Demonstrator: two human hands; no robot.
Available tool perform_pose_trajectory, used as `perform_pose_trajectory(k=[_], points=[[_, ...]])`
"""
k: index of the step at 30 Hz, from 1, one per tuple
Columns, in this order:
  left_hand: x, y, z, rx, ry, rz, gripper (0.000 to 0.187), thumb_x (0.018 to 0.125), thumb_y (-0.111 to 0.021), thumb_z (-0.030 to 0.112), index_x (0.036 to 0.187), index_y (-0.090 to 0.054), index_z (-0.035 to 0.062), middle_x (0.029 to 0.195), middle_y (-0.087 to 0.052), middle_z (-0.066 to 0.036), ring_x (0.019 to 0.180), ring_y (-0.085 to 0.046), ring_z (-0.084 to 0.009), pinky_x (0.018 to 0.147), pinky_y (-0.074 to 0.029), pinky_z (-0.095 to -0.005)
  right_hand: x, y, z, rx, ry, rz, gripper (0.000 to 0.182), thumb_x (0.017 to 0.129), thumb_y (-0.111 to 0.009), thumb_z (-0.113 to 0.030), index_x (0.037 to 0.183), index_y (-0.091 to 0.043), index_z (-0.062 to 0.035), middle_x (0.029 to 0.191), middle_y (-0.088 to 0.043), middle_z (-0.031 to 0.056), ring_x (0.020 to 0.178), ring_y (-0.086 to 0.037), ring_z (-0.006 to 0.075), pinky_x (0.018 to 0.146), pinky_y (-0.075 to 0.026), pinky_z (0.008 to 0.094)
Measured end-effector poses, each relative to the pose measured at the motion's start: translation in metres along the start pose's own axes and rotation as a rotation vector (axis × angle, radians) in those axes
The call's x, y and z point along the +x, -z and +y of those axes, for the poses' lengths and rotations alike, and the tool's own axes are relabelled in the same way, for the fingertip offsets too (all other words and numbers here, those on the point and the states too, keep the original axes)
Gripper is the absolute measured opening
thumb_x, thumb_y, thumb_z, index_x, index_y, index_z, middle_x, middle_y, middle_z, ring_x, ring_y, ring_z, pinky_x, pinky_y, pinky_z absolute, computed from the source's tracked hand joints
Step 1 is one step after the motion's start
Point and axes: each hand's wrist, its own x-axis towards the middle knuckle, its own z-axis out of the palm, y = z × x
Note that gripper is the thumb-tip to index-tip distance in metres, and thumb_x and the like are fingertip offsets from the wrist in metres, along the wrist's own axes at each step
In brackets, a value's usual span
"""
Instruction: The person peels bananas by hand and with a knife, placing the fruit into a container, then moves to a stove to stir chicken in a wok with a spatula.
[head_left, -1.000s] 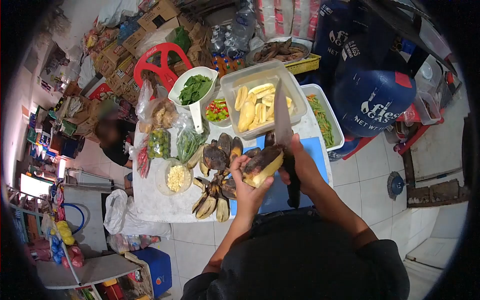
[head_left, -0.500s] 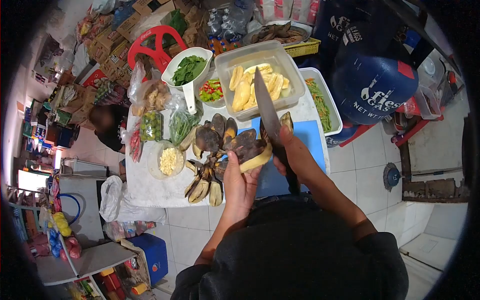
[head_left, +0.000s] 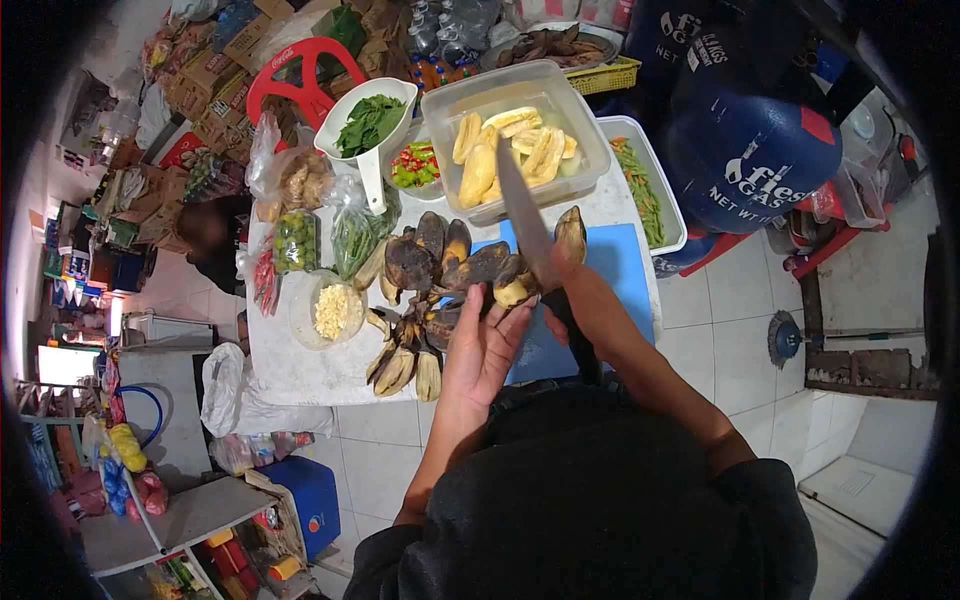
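Note:
My right hand (head_left: 590, 305) grips a large kitchen knife (head_left: 524, 212) by its dark handle, the blade pointing up and away from me. Its edge side lies close to a dark-skinned banana (head_left: 512, 289), pale yellow on its near side, which my left hand (head_left: 482, 345) holds from below. Both hands are over a blue cutting board (head_left: 620, 285). Another banana (head_left: 570, 238) lies on the board's far edge. Left of it are several blackened bananas (head_left: 412, 262) and a pile of peels (head_left: 398, 372). Peeled bananas (head_left: 543, 155) sit in a clear plastic tub (head_left: 600, 150) beyond.
On the white table (head_left: 290, 370) stand a white colander (head_left: 335, 105) of green leaves, a bowl of chopped garlic (head_left: 337, 312), sliced peppers (head_left: 415, 165), bagged vegetables and a tray of green beans (head_left: 640, 190). Blue gas cylinders (head_left: 750, 165) stand at the right.
The held banana has turned and dropped slightly, with less of its long yellow side showing. The knife blade has shifted a little lower. Both hands keep their holds.

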Motion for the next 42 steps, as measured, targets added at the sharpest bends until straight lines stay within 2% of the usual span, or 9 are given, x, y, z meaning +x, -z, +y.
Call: perform_pose_trajectory(k=[4,7,9,16,21,25,34,36,42], points=[[-0.01,-0.01,0.006,0.18,-0.054,0.001,0.036,0.084,-0.047,0.022,0.113,-0.038,0.003,0.103,-0.05,-0.01,0.095,-0.05,-0.0182,0.084,-0.04,-0.031,0.0,-0.001,0.008,-0.053,0.058,-0.116,0.045,0.086,-0.031,-0.046,0.074,-0.049,-0.0064,0.046,-0.041,0.0018,0.036,-0.038,0.0082,0.033,-0.029,0.0221],[-0.015,-0.006,0.01,0.322,-0.083,0.006,0.037,0.081,-0.051,0.022,0.112,-0.043,0.0042,0.104,-0.049,-0.007,0.093,-0.049,-0.0174,0.08,-0.042,-0.0307,-0.001,-0.009,0.007,-0.274,0.417,-0.139,0.046,0.085,-0.033,-0.047,0.073,-0.049,-0.0059,0.047,-0.041,0.0017,0.037,-0.038,0.0085,0.034,-0.029,0.0226],[-0.019,-0.004,0.01,0.297,-0.084,0.015,0.038,0.081,-0.051,0.02,0.113,-0.041,0.0041,0.102,-0.05,-0.007,0.092,-0.05,-0.0165,0.079,-0.042,-0.0292,-0.008,-0.01,-0.003,-0.19,0.037,-0.275,0.049,0.084,-0.031,-0.05,0.07,-0.049,-0.006,0.046,-0.041,0.0016,0.036,-0.038,0.0093,0.033,-0.029,0.023],[-0.032,0.009,0.015,0.325,-0.045,0.035,0.052,0.075,-0.056,0.018,0.12,-0.034,0.0003,0.107,-0.048,-0.012,0.089,-0.053,-0.0186,0.072,-0.047,-0.0267,-0.003,-0.004,0.001,-0.009,-0.168,-0.407,0.059,0.08,-0.025,-0.06,0.067,-0.047,-0.0068,0.041,-0.038,0.001,0.034,-0.037,0.0088,0.032,-0.028,0.0224],[-0.034,0.014,0.018,0.112,-0.004,-0.214,0.06,0.07,-0.052,0.002,0.124,-0.026,-0.0029,0.116,-0.042,-0.017,0.1,-0.049,-0.0253,0.081,-0.044,-0.0301,0.003,0.008,-0.003,0.06,-0.175,-0.262,0.062,0.076,-0.027,-0.064,0.071,-0.048,-0.0065,0.04,-0.037,0.0008,0.031,-0.035,0.009,0.03,-0.026,0.0217],[-0.032,0.018,0.017,0.163,-0.034,-0.218,0.063,0.066,-0.052,0.003,0.123,-0.027,-0.0036,0.116,-0.041,-0.018,0.096,-0.051,-0.0256,0.077,-0.044,-0.0302,0.004,0.016,-0.005,0.047,-0.116,-0.248,0.062,0.076,-0.028,-0.065,0.073,-0.049,-0.0064,0.04,-0.037,0.0007,0.03,-0.035,0.0089,0.029,-0.026,0.0213],[-0.039,0.031,0.021,0.251,0.016,-0.299,0.067,0.063,-0.054,0.008,0.123,-0.028,-0.0042,0.118,-0.039,-0.019,0.087,-0.051,-0.0241,0.07,-0.043,-0.0278,0.021,0.046,-0.016,-0.023,0.117,0.193,0.053,0.08,-0.033,-0.055,0.075,-0.047,-0.0042,0.043,-0.038,0.0017,0.032,-0.036,0.0096,0.03,-0.028,0.0219],[-0.041,0.035,0.025,0.165,0.091,-0.521,0.068,0.064,-0.058,0.009,0.124,-0.028,-0.0018,0.118,-0.04,-0.018,0.086,-0.051,-0.0226,0.069,-0.042,-0.0273,0.024,0.053,-0.018,0.04,0.134,0.305,0.046,0.082,-0.036,-0.051,0.078,-0.045,-0.006,0.044,-0.039,0.0016,0.032,-0.037,0.0089,0.03,-0.029,0.0209],[-0.035,0.03,0.024,0.302,-0.021,-0.292,0.066,0.065,-0.06,-0.001,0.122,-0.029,0.0022,0.114,-0.043,-0.016,0.084,-0.053,-0.0213,0.068,-0.045,-0.0263,0.027,0.047,-0.018,-0.11,0.148,0.15,0.043,0.085,-0.033,-0.044,0.082,-0.047,-0.0042,0.05,-0.041,0.0019,0.035,-0.037,0.0085,0.032,-0.029,0.021]])
